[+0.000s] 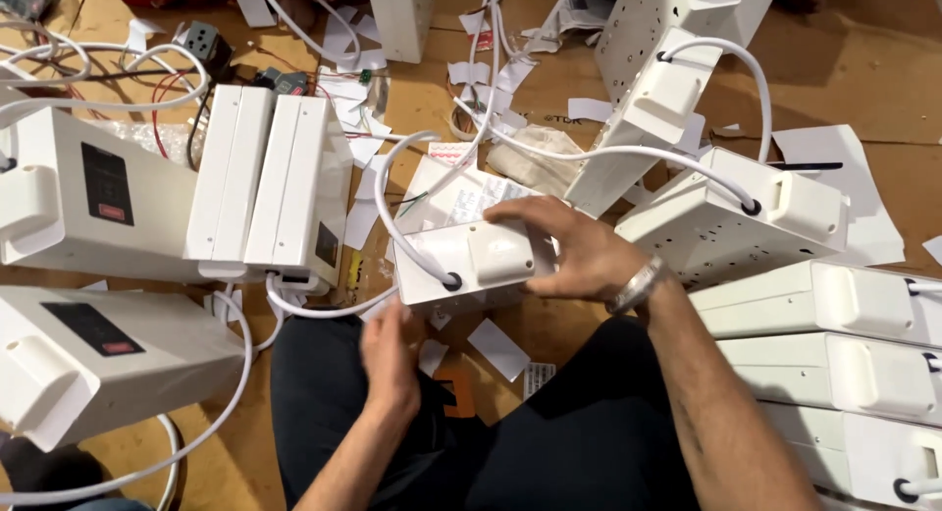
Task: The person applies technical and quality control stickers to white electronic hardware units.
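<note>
Nearest you, your knees in black trousers (549,442) are framing a gap of brown cardboard floor (883,69), littered with white paper scraps (497,348). Just beyond them you are holding a white plastic box unit (461,266), which is sitting at the middle of the scene, just past your knees. Your right hand (564,246), with a metal watch (638,285) on its wrist, is grasping the unit over its top and right end. Your left hand (390,359) is hovering blurred just below the unit's near left corner; you cannot tell whether it is touching or gripping anything. A white cable (392,192) is running out of a dark grommet on the unit's near face and looping away to the far side. To the left, two slim white units (270,187) are lying side by side, with bigger white boxes (69,202) further left. To the right, more white units (824,344) are lying stacked.
</note>
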